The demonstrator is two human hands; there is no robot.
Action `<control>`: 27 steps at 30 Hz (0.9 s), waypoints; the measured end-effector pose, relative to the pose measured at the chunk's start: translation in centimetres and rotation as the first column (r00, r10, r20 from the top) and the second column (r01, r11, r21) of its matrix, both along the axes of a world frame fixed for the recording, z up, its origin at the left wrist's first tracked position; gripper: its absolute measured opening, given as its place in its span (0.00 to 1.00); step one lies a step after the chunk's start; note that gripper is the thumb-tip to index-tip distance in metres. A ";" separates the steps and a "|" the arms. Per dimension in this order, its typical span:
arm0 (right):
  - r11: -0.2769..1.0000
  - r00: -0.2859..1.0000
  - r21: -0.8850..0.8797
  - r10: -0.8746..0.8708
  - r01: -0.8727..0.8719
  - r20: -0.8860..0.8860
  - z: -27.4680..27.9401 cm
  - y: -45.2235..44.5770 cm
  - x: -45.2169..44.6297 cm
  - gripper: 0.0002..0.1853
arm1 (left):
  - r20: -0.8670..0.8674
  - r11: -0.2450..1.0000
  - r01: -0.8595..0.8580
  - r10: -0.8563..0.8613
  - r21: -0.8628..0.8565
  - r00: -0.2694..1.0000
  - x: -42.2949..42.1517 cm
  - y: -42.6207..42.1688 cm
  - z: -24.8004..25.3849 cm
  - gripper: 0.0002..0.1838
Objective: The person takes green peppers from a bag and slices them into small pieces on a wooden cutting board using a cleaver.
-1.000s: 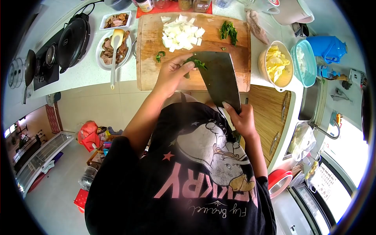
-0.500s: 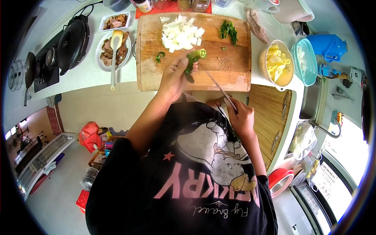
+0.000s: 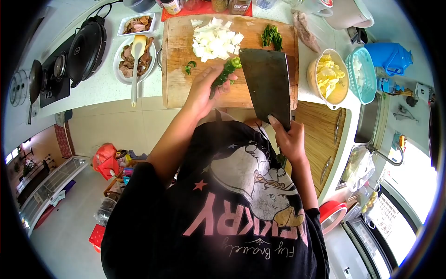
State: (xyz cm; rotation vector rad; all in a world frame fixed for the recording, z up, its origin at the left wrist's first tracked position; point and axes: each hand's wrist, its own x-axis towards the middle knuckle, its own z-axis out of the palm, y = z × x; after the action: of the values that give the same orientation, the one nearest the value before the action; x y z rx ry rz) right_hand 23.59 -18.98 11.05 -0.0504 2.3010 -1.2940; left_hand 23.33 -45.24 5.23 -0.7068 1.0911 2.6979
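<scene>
My left hand (image 3: 203, 88) is closed round a green pepper (image 3: 227, 70), its pale cut end pointing to the upper right, above the wooden cutting board (image 3: 179, 39). In my right hand (image 3: 289, 138) is a cleaver (image 3: 266, 79) with a broad dark blade, its flat side turned up toward me. The blade covers part of the board's right side and stands just right of the pepper. Chopped white pieces (image 3: 214, 39) lie in a heap at the top of the board. Dark green strips (image 3: 272, 36) sit at the upper right, and a small green scrap (image 3: 190, 68) at the left.
Left of the board stand a bowl of brown meat pieces (image 3: 125, 63) with a spatula (image 3: 135, 53) across it and a white tray (image 3: 145, 29). To the right are a bowl of yellow leaves (image 3: 329, 76), a teal basket (image 3: 367, 86) and a cloth (image 3: 305, 30).
The cleaver has turned from edge-on to showing its broad flat side, and my right hand has rotated with it. My left hand and the pepper have shifted slightly left.
</scene>
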 end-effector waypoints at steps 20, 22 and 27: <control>0.995 0.990 -0.083 -0.049 0.060 0.130 0.3 -0.3 0.1 0.20 | -0.102 0.974 -0.040 0.017 -0.225 0.995 0.4 0.5 -0.1 0.09; 0.995 0.992 -0.085 -0.041 0.051 0.116 0.3 -0.2 0.1 0.20 | -0.119 0.973 -0.041 0.014 -0.226 0.993 0.5 0.6 -0.2 0.09; 0.998 0.995 -0.062 -0.021 0.028 0.097 -0.1 0.1 0.3 0.20 | -0.117 0.965 -0.047 0.017 -0.257 0.993 0.4 0.6 -0.1 0.09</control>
State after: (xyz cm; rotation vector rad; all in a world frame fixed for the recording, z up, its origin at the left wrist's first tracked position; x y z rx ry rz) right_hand 23.90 -18.89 10.96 0.0185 2.1857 -1.3520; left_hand 23.72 -44.62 5.10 -0.6169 1.4937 2.6787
